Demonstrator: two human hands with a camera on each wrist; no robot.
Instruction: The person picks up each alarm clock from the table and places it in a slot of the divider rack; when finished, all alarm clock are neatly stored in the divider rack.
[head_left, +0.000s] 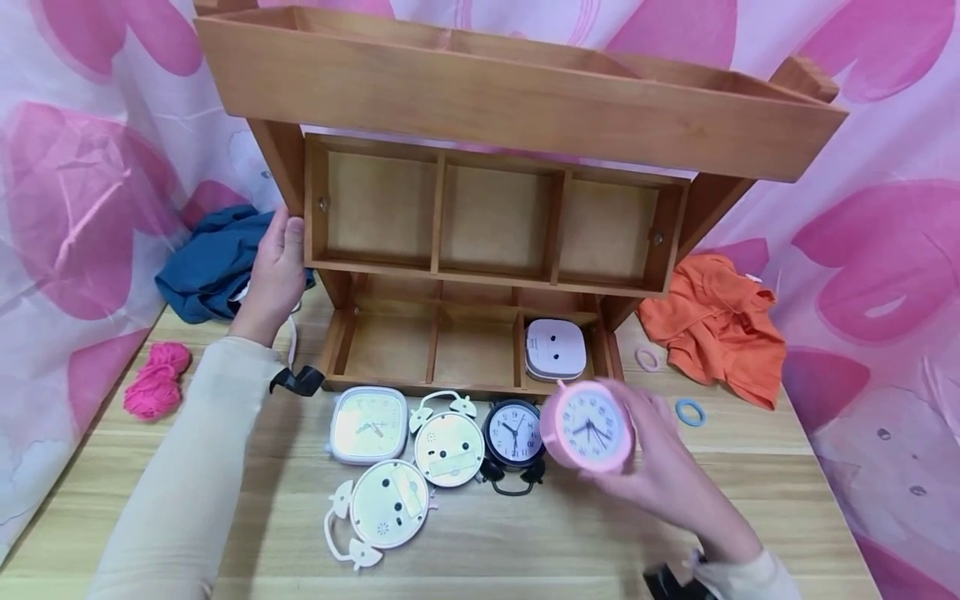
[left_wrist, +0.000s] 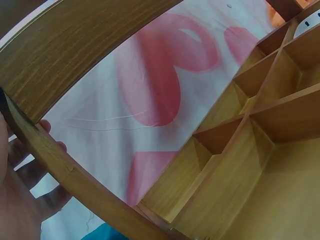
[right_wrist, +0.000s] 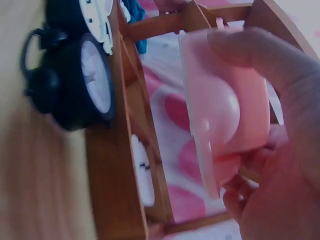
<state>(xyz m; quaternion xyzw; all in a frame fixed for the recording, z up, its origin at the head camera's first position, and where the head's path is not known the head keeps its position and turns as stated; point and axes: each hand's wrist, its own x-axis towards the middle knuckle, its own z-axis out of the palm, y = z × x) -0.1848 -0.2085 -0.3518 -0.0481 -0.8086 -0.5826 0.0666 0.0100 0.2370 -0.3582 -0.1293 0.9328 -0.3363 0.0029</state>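
Grasping in the right hand [head_left: 656, 458] a round alarm clock of smooth pink plastic [head_left: 588, 425] with a pale dial, held above the pale wood-grained table [head_left: 540, 546], before the right end of a brown wooden three-tier shelf [head_left: 517, 100]. Gripping with the left hand [head_left: 272, 279] the shelf's flat left upright, with fingertips showing past the wood in the left wrist view. Showing along the shelf's front a glossy white rounded-square clock [head_left: 369, 425], face up, a round white twin-bell clock [head_left: 450, 450], back up, and a round black twin-bell clock [head_left: 513, 433], dial up; showing nearer the person a second round white twin-bell clock [head_left: 388, 504], also back up. Holding in the lowest tier's right compartment a white rounded-square case [head_left: 555, 350] with two dark spots. Flanked by crumpled blue cloth [head_left: 213, 262], partly hidden by the left hand, and soft, creased orange cloth [head_left: 716, 317]. Screened by the tall front board, much of the top tier's inside. Turned out of sight in the blurred right wrist view, the pink clock's dial; cut off in the left wrist view, the white case.
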